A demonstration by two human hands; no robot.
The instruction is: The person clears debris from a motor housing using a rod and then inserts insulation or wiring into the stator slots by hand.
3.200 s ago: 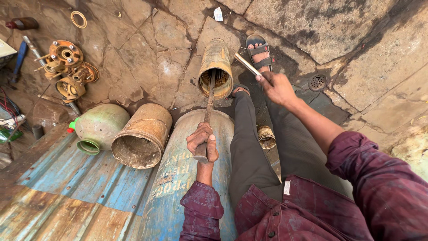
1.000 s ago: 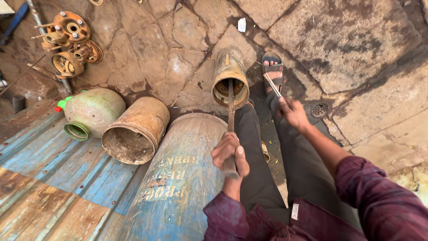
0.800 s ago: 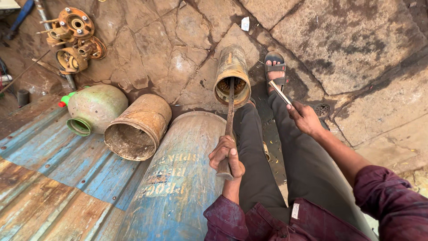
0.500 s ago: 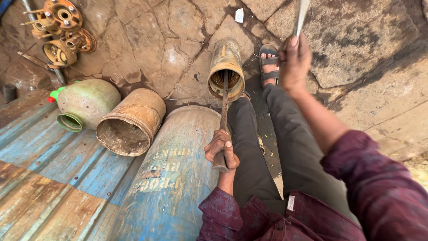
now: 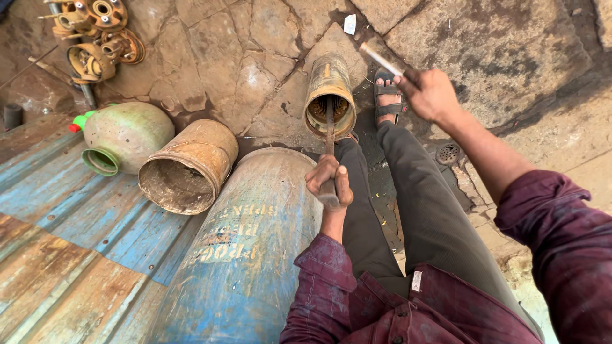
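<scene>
Lowered right hand (image 5: 428, 94) swings rod (image 5: 381, 60) beside rusty cylinder (image 5: 329, 95).

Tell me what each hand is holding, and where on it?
The left hand grips a long flat metal bar at its near end. The right hand holds a thin rod by its lower end.

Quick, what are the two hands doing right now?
Left hand: closed around a long metal bar that pokes into the rusty pipe.
Right hand: closed, holding a thin rod raised up.
</scene>
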